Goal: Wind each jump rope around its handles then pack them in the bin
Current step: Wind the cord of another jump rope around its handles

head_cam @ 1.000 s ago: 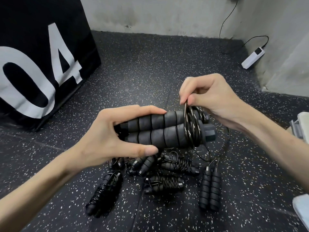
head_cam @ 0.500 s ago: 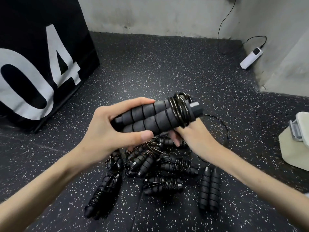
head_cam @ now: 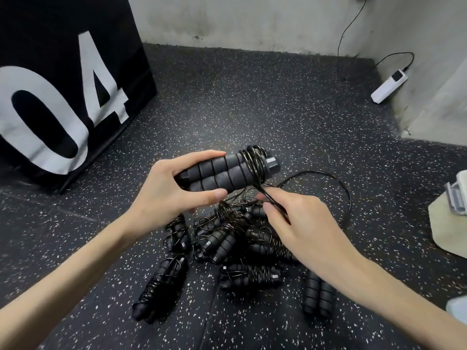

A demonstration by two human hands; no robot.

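A pair of black foam handles [head_cam: 222,173] is held side by side above a dark speckled floor [head_cam: 252,97], in the middle of the scene. The handles are gripped at their left end by the left hand [head_cam: 166,195], with the fingers curled over the top and the thumb pressed along the underside. Several turns of thin black rope [head_cam: 254,162] are wound around the right end of the handles. Just below that end, the rope's loose part is pinched between thumb and fingertips of the right hand [head_cam: 300,223]. From there a slack loop [head_cam: 336,183] of the same rope is seen arching over the floor to the right.

Beneath the hands, on the nearer floor, a pile of wound jump ropes [head_cam: 227,243] is lying, with one bundle [head_cam: 161,286] set slightly apart at the near left and a bare pair of handles [head_cam: 318,294] at the near right. A black box marked 04 [head_cam: 63,97] is placed at the far left. A white power strip [head_cam: 389,87] is lying by the far right wall.
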